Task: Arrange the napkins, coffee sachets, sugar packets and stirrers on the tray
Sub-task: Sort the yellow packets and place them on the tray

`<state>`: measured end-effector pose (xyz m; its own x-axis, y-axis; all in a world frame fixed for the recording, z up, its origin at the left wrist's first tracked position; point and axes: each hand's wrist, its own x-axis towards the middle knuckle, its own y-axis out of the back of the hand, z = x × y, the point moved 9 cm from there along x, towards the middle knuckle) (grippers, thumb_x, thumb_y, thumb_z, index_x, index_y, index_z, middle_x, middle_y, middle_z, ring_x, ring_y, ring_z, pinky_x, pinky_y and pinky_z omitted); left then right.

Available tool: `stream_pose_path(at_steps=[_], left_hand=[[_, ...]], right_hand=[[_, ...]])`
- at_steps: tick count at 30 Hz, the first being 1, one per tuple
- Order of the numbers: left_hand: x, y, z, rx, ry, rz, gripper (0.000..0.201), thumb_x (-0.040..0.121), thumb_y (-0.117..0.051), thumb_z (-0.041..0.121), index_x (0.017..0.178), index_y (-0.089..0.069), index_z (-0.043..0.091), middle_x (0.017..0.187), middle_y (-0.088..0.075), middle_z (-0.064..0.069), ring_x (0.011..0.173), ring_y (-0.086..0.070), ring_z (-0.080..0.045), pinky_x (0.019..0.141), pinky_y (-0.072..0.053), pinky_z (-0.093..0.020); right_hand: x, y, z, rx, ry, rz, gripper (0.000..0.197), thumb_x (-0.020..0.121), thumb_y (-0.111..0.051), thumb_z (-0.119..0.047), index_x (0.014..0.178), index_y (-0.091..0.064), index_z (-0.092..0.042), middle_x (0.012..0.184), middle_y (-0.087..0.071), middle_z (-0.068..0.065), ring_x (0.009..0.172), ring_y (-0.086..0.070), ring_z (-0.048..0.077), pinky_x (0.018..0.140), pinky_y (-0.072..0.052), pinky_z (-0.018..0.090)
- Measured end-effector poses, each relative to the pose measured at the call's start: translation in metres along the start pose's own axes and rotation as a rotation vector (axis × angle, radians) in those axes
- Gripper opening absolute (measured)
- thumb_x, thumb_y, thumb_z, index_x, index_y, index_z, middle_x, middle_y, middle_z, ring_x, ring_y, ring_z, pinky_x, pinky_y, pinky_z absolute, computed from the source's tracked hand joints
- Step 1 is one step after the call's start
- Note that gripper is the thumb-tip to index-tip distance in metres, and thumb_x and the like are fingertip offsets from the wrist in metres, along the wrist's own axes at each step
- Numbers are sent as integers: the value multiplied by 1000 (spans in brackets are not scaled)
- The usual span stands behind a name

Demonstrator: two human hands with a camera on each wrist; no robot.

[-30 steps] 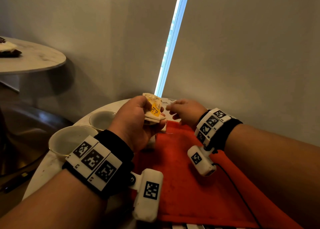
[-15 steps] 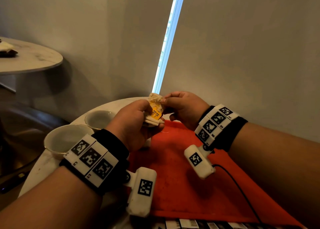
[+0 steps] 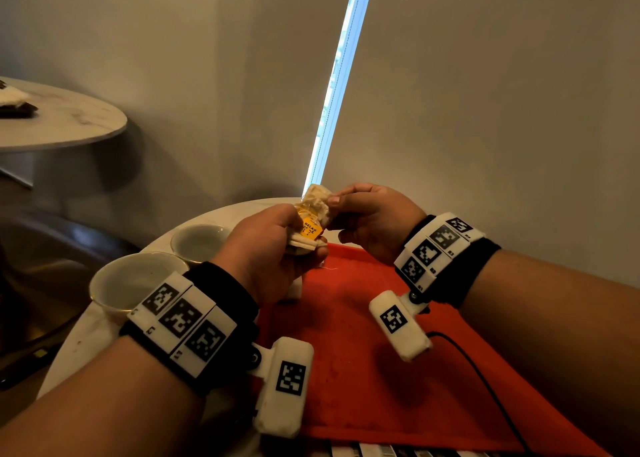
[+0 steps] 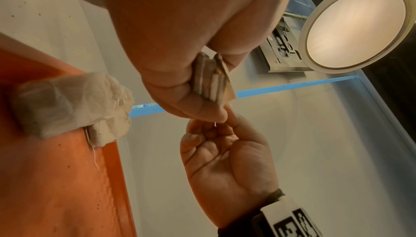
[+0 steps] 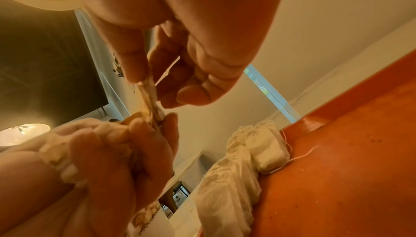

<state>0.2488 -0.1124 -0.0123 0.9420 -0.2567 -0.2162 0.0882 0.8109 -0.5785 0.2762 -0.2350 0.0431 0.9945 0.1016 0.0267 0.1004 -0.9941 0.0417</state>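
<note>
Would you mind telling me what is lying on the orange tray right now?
Pale gauze sachets with loose strings lie bunched at the orange tray edge. The left hand hides them in the head view; anything beneath the bunch is covered.

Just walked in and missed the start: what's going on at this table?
A person is sorting sachets above an orange tray. The left hand holds a small stack of sachets, one with a yellow label, while the right hand pinches the top one. More gauzy white sachets already lie at the tray's edge. Two empty cups stand on the table to the left.

"RELAX" on yellow sachet tag [image 3: 310, 229]
</note>
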Motion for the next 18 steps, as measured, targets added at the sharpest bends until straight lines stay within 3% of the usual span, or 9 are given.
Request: stream_pose_path(at_steps=[6,18], left_hand=[[1,3,3,-14,-24,28,12,97,-43,6,97,-52,-3,85,-58,-21,68,-60,-24,60,-57,-29],[9,11,9,-108,-89,70,12,97,-47,8,100,-53,-2,87,-57,-20,71,-61,-25,48,-55,-25]], right_hand=[[5,10,1,-9,28,80,13,95,-56,-2,83,-59,-6,83,-68,17,74,-67,29,58,-50,31],[13,33,8,-145,12,215,4,100,-54,-6,99,-57,-7,83,-69,15,62,-65,22,52,-43,32]])
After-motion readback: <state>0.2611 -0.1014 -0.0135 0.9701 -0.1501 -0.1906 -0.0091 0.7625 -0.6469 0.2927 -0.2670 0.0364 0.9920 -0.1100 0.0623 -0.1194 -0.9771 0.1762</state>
